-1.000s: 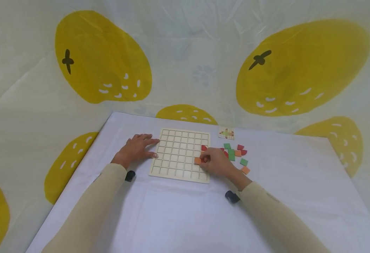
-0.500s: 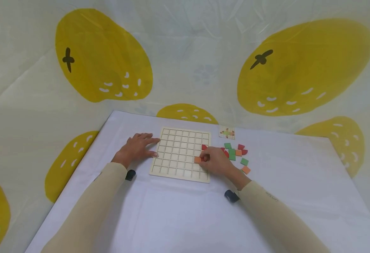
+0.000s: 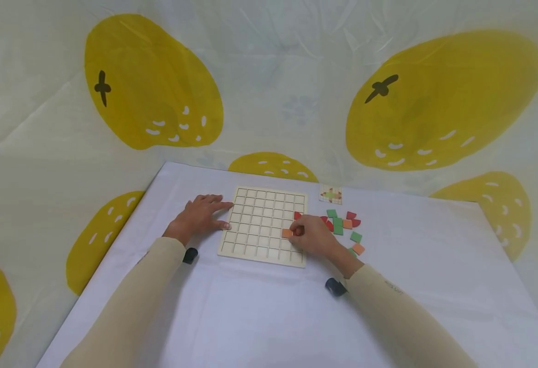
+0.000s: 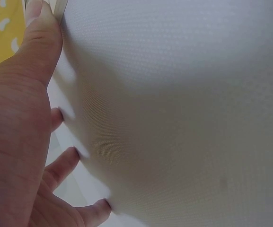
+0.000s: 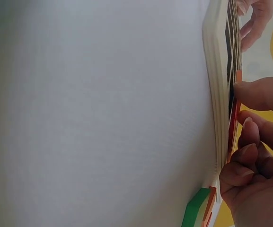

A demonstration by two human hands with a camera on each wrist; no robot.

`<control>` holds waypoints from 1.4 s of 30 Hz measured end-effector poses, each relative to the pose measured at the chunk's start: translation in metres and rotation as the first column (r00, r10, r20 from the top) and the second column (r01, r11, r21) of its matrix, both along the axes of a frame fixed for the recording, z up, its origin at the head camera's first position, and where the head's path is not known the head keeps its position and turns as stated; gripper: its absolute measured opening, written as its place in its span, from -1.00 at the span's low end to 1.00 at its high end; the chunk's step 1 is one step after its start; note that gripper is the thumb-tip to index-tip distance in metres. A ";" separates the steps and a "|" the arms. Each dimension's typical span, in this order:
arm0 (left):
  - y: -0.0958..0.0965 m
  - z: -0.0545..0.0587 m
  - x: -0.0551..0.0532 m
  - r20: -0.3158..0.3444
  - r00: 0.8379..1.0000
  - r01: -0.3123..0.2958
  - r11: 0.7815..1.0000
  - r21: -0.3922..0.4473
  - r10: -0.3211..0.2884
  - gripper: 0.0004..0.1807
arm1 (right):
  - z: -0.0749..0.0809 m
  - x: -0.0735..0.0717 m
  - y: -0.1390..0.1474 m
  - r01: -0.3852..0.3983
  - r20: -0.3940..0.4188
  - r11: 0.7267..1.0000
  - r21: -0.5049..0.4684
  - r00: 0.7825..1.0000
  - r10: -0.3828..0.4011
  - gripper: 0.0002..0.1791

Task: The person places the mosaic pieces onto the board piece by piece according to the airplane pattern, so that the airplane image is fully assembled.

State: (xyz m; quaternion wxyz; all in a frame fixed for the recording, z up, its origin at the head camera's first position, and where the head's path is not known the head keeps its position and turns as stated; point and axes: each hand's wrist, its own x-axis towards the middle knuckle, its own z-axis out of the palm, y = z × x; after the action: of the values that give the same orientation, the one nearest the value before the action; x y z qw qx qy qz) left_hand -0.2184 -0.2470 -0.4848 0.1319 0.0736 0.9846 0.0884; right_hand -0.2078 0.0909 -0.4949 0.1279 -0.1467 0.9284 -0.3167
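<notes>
A pale wooden grid board (image 3: 252, 225) lies flat on the white table. At its left edge my left hand (image 3: 197, 217) has its fingers spread, with thumb and index fingertips on the rim; the left wrist view shows the thumb (image 4: 37, 42) on the edge. My right hand (image 3: 317, 235) is over the right side of the board. Its thumb and index finger pinch a small red tile (image 5: 232, 120), mostly covered by the fingers from above. An orange square tile (image 3: 287, 233) lies on the board right beside the fingertips. Farther back, another red tile (image 3: 297, 215) sits on the board.
Right of the board lie loose green (image 3: 338, 226), red (image 3: 351, 215) and orange tiles (image 3: 358, 249). A small pattern card (image 3: 331, 194) lies at the back of the table. Behind it rises a pale cloth printed with yellow fruit shapes (image 3: 158, 87).
</notes>
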 end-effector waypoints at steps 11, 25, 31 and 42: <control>0.001 0.000 0.000 0.009 1.000 0.001 1.000 -0.001 -0.001 -0.15 | 0.008 0.001 0.009 0.026 0.026 1.000 -0.016 0.999 -0.026 -0.68; 0.000 0.002 0.001 0.015 1.000 0.010 1.000 -0.009 -0.010 -0.14 | 0.015 0.000 0.075 -0.034 -0.018 0.999 0.033 0.999 0.035 -0.74; 0.000 -0.001 -0.002 0.024 1.000 0.003 1.000 -0.012 -0.003 -0.12 | 0.015 -0.004 0.110 -0.090 -0.026 0.995 0.050 0.995 0.091 -0.80; -0.002 0.000 0.000 -0.009 0.999 0.048 0.999 -0.013 -0.048 -0.13 | 0.011 -0.008 0.153 -0.054 0.064 0.994 0.093 0.997 0.048 -0.79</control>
State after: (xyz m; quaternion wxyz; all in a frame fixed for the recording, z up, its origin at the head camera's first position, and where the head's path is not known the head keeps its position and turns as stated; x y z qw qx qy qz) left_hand -0.2187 -0.2489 -0.4848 0.1297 0.0968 0.9837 0.0785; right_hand -0.2154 0.2442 -0.4840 0.1711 -0.1543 0.9339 -0.2734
